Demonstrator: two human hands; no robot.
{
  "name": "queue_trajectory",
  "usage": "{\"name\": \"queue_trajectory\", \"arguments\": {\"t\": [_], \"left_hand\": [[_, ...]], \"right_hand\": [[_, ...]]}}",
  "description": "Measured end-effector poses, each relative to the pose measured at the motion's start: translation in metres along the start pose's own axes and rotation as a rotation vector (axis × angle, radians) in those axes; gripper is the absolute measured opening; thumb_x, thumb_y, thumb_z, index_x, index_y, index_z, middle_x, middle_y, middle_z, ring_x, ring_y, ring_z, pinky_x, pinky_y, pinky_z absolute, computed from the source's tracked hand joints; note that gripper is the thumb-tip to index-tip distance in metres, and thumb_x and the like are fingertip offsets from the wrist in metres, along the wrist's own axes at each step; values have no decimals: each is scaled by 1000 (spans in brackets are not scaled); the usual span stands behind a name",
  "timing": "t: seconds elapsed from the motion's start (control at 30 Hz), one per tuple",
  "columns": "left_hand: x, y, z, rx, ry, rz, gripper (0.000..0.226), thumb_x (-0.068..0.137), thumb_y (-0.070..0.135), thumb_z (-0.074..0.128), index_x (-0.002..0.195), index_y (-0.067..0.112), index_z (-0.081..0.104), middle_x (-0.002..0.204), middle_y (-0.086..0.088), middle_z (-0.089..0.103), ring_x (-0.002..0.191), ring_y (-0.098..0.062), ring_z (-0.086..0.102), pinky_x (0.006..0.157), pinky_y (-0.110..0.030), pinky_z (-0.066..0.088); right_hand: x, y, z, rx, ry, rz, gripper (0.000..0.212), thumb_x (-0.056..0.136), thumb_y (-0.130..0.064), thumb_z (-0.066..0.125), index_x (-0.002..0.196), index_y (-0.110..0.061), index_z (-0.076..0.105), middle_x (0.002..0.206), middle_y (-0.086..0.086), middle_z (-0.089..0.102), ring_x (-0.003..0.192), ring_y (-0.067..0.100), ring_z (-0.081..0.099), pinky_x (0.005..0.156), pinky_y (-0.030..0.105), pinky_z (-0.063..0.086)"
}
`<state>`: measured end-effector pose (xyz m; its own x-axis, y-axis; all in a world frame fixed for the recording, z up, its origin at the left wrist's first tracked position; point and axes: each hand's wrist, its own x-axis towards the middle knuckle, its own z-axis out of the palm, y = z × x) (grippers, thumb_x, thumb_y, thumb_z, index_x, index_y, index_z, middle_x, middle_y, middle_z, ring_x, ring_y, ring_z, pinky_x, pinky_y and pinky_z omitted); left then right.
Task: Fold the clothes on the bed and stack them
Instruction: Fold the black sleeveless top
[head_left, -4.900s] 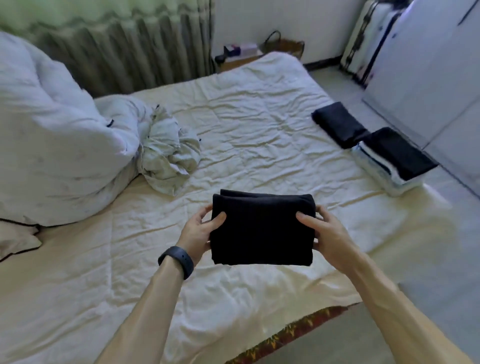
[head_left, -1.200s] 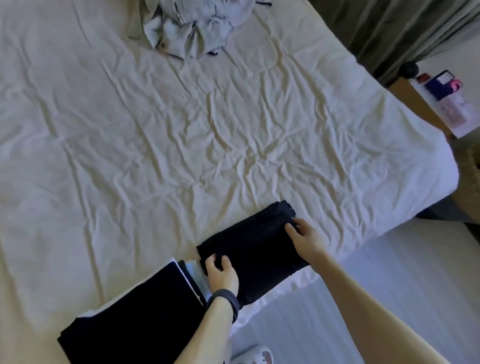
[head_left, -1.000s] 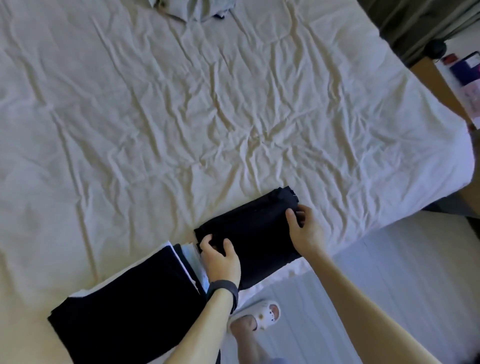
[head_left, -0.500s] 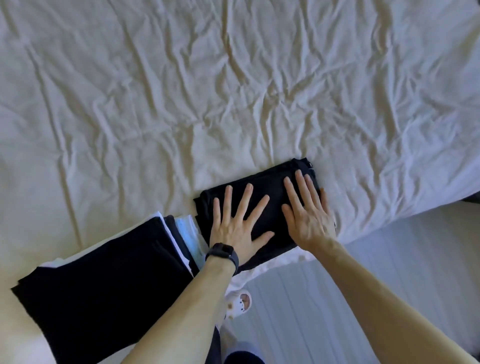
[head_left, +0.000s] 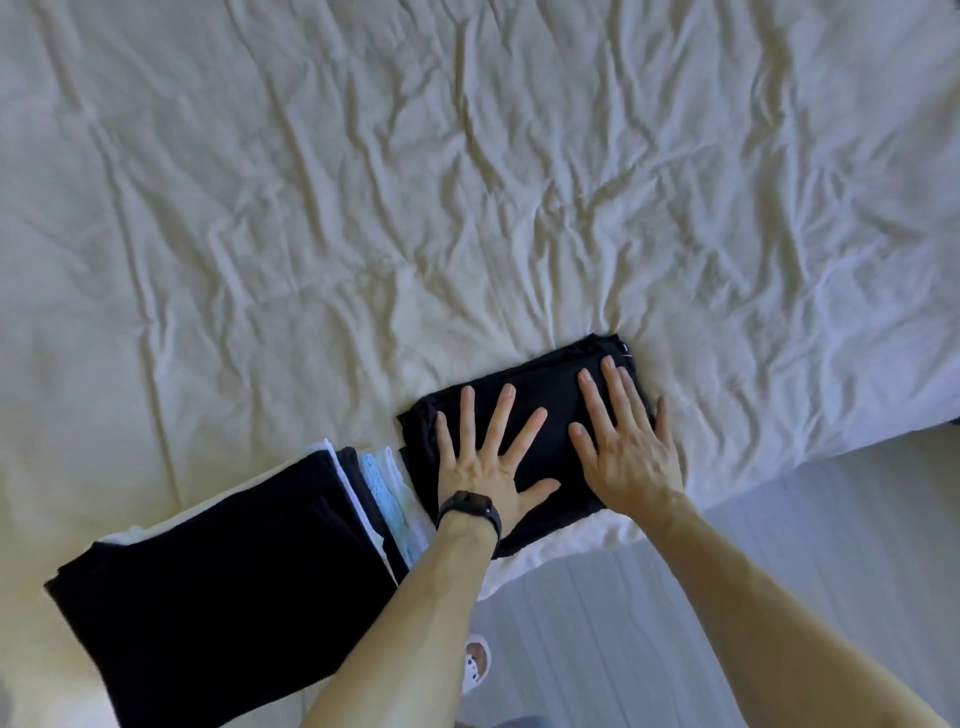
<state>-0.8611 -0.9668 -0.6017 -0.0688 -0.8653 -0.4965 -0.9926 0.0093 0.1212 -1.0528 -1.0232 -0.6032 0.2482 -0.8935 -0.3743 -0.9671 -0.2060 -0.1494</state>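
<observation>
- Near the bed's front edge lies a folded black garment (head_left: 550, 379), a compact rectangle turned slightly askew on the wrinkled cream sheet (head_left: 363, 208).
- Left hand (head_left: 483, 457): released and flat, palm down, fingers straight and fanned wide across the garment's left half. It presses the cloth and grasps nothing.
- Right hand (head_left: 623, 441): also released and flat, palm down on the garment's right half, with straight fingers held closer together. The little finger lies along the cloth's right edge.
- A black wristband (head_left: 470, 506) circles the left wrist.
- Just beside the garment, on its left, sits a stack of folded clothes (head_left: 218, 571). The top piece is black and broad, and thin layers show at its right side: white, black and pale blue.
- Both forearms reach in from the lower frame over a grey floor (head_left: 779, 545).
- Between the arms a white slipper (head_left: 475, 670) shows on the floor — only its toe end can be seen.
</observation>
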Motion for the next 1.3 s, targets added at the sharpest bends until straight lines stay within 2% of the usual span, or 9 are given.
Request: {"name": "queue_trajectory", "arguments": {"t": [0.1,0.17,0.23,0.3,0.4,0.5,0.73,1.03,1.3], "left_hand": [[-21,8,-37,76,-104,44,90,94,75,26,148,37,-36,150,-5,-51,139,-45,-40,114,-66,-18],[-40,12,-69,100,-132,81,81,99,56,40,159,32,-8,158,-10,-39,143,-46,-34,115,-65,-17],[-68,10,-101,54,-109,114,54,99,39,46,150,24,37,166,-11,-16,148,-41,-25,118,-62,-13],[-102,3,-129,6,-57,129,43,98,32,47,138,18,50,167,-13,5,153,-34,-14,121,-59,-8],[-169,-19,-164,-112,71,114,47,99,32,44,145,22,44,159,-9,30,152,-34,6,122,-53,8],[-247,-64,-182,-202,263,73,47,99,38,44,145,29,45,143,2,50,139,-25,33,114,-42,28],[-423,-217,-194,-221,376,-137,44,95,39,46,139,36,49,135,9,54,128,-17,48,103,-33,38],[-592,-391,-274,-244,575,-336,45,98,44,50,143,38,47,144,10,47,126,-15,52,97,-34,47],[-609,-559,-336,-166,723,-364,45,95,46,53,139,37,52,141,8,54,121,-19,56,86,-33,48]], "right_hand": [[-29,-16,-41,-88,-111,73,73,105,-39,35,159,-40,-14,171,-3,-16,158,20,-10,124,59,3],[-54,-29,-74,-104,-193,115,81,101,-28,44,161,-40,-9,170,0,-18,157,23,-16,124,60,1],[-86,-45,-107,-108,-235,102,72,104,-29,42,163,-38,2,171,0,-14,156,22,-18,125,58,-1],[-124,-63,-136,-126,-180,71,63,107,-29,35,163,-38,6,172,0,-11,156,21,-18,125,56,-4],[-188,-94,-178,-105,-32,20,57,109,-32,33,162,-39,15,172,-3,-6,156,19,-18,126,51,-4],[-248,-135,-202,-32,134,-83,49,109,-35,37,157,-40,34,170,-6,14,158,15,-7,126,46,2],[-329,-283,-253,180,550,-403,33,98,-24,65,131,-27,70,146,-3,58,151,21,33,119,51,33],[-362,-498,-324,293,582,-687,32,101,-28,60,132,-29,68,150,-5,54,154,17,26,119,52,35],[-313,-664,-346,270,638,-740,33,101,-28,60,133,-25,67,148,0,57,152,23,32,116,55,37]]}}
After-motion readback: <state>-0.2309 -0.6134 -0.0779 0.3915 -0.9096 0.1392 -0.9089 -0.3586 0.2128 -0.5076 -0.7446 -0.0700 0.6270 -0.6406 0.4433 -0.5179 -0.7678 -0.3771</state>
